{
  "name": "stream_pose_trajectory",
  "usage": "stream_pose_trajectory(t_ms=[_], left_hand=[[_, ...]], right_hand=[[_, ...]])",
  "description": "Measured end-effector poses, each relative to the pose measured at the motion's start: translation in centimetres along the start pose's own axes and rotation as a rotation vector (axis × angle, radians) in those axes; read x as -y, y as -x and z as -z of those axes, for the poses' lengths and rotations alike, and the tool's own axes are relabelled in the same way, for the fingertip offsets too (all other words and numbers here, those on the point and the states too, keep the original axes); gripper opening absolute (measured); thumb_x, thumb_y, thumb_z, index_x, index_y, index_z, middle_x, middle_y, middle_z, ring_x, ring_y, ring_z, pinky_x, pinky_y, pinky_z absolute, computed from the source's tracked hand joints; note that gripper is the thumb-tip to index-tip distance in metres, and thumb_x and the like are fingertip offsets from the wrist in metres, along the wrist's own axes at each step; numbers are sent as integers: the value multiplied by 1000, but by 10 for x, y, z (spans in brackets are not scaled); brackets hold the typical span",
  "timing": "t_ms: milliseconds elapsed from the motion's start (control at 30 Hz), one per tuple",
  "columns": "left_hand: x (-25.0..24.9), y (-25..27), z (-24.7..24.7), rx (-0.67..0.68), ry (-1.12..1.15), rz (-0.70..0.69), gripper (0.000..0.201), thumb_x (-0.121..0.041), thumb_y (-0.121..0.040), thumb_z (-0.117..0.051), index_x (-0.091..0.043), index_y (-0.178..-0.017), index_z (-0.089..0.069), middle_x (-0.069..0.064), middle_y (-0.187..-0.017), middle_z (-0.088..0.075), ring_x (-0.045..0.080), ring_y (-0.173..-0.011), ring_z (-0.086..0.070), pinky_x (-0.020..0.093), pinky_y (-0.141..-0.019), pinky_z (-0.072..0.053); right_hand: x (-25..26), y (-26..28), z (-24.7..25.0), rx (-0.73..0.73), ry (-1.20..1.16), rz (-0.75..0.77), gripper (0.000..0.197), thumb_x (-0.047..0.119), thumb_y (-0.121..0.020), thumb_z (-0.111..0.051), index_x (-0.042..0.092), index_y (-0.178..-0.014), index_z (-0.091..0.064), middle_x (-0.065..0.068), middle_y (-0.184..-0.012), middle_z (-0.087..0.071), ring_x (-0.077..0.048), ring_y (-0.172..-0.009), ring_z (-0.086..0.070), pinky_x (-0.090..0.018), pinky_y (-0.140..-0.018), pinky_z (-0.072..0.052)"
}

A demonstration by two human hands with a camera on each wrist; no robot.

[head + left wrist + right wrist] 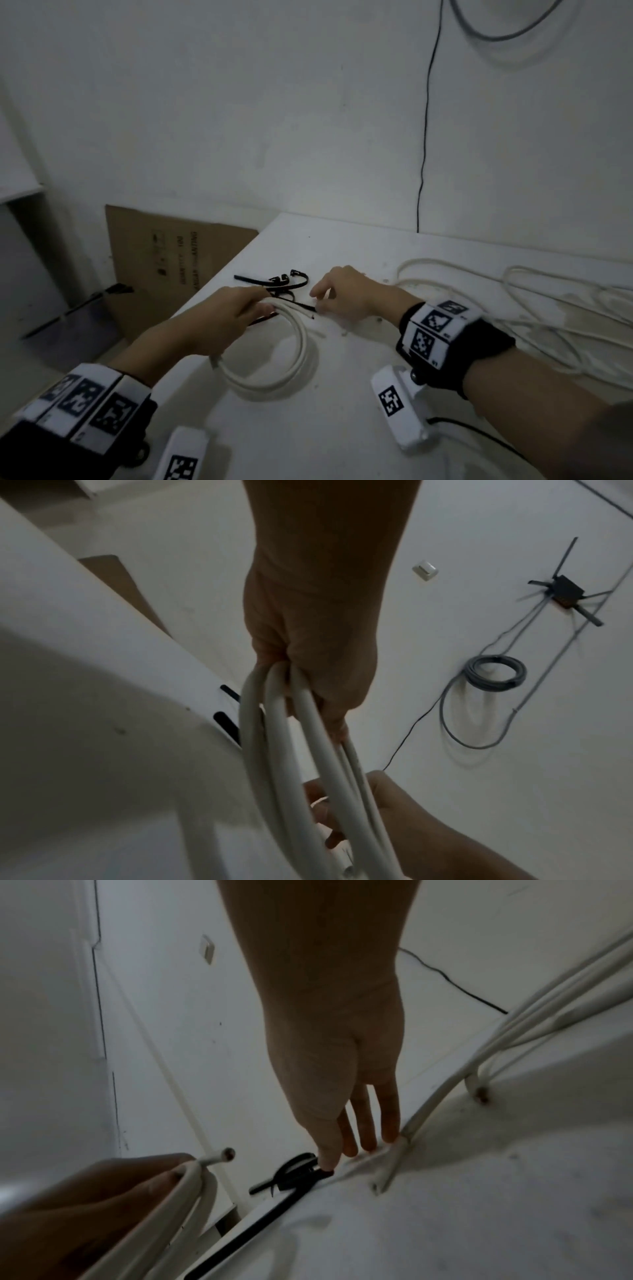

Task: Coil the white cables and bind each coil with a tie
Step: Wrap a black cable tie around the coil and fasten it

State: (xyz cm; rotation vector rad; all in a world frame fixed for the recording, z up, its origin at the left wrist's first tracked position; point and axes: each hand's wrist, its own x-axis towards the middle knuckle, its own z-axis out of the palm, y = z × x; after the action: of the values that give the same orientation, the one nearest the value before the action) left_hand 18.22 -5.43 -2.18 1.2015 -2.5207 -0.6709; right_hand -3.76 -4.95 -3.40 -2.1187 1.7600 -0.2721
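My left hand [229, 318] grips a white cable coil [294, 356] of several loops at its top and holds it on the white table [342, 438]. In the left wrist view, the coil [270, 750] hangs from the curled fingers of that hand [308, 642]. A black tie [301, 306] lies just beyond the coil. My right hand [346, 294] reaches down to it. In the right wrist view the thumb tip [325, 1162] touches the tie [274, 1204] at its head, and the other fingers [368, 1134] are straight, tips on the table.
More black ties [282, 281] lie in a small pile behind the hands. Loose white cables [513, 308] sprawl across the table's right side. Cardboard [150, 260] leans off the table's left edge. A thin black wire [426, 137] runs down the wall.
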Motion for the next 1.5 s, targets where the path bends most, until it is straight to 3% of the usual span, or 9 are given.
stream_pose_trajectory(t_ms=[67,167,267,500,1000,1133,1300,1400,1500], left_hand=[[6,0,1,20,4,6,22,-26,-98,-43,-18,-82,-55,-10,-61,-46,-8,-47,-46,10,-51,-39],[8,-6,2,53,8,19,29,-28,-98,-42,-4,-89,-54,-4,-63,-46,-3,-45,-42,12,-48,-38],[2,-13,2,72,10,13,30,-28,-98,-42,-2,-87,-52,-4,-63,-44,0,-44,-40,10,-42,-35],[-20,-22,-2,124,77,20,30,-27,-98,-43,0,-90,-53,-4,-60,-42,2,-37,-34,13,-38,-30],[-115,-61,-35,-108,-325,-168,30,-33,-99,-35,-7,-98,-51,-4,-67,-41,17,-61,-43,26,-54,-33],[-141,-73,-50,-195,-222,-188,26,-29,-99,-37,-7,-93,-51,-1,-72,-49,12,-58,-43,21,-50,-31],[-169,-77,-60,-252,55,-179,35,-31,-98,-38,-3,-92,-56,-2,-69,-50,9,-57,-42,19,-49,-31],[-180,-78,-66,-247,3,-208,34,-31,-99,-37,-3,-89,-53,-2,-68,-48,9,-57,-40,19,-49,-31],[-183,-83,-69,-261,-24,-182,31,-28,-99,-36,-5,-80,-48,0,-67,-47,12,-56,-40,21,-48,-30]], right_hand=[[1,-9,-6,-19,35,43,16,10,-86,-57,0,-88,-70,-12,-93,-70,-19,-73,-54,-22,-67,-40],[-1,-13,-2,-56,0,52,19,7,-85,-56,6,-93,-73,-6,-91,-70,-12,-76,-55,-14,-64,-43],[-3,-10,11,-89,-70,12,20,8,-87,-51,8,-89,-71,-3,-85,-63,-16,-79,-56,-24,-71,-46],[-18,14,41,-130,-619,-227,24,7,-86,-39,5,-67,-55,-6,-68,-54,-16,-62,-50,-25,-50,-39],[-49,123,90,-337,-831,-361,22,14,-88,-44,13,-66,-49,-1,-62,-45,-14,-54,-40,-22,-42,-31],[-55,158,95,-382,-762,-253,21,15,-94,-50,9,-75,-58,-2,-65,-52,-12,-57,-50,-21,-44,-40],[-70,188,90,-779,-836,-20,16,2,-91,-55,6,-80,-65,-10,-67,-66,-17,-61,-65,-23,-55,-54],[-83,202,92,-986,-645,54,19,-3,-87,-58,11,-80,-69,-6,-66,-67,-10,-57,-64,-18,-59,-53],[-91,215,95,-987,-453,134,18,-4,-86,-59,11,-83,-70,0,-68,-67,-5,-58,-63,-13,-60,-51]])
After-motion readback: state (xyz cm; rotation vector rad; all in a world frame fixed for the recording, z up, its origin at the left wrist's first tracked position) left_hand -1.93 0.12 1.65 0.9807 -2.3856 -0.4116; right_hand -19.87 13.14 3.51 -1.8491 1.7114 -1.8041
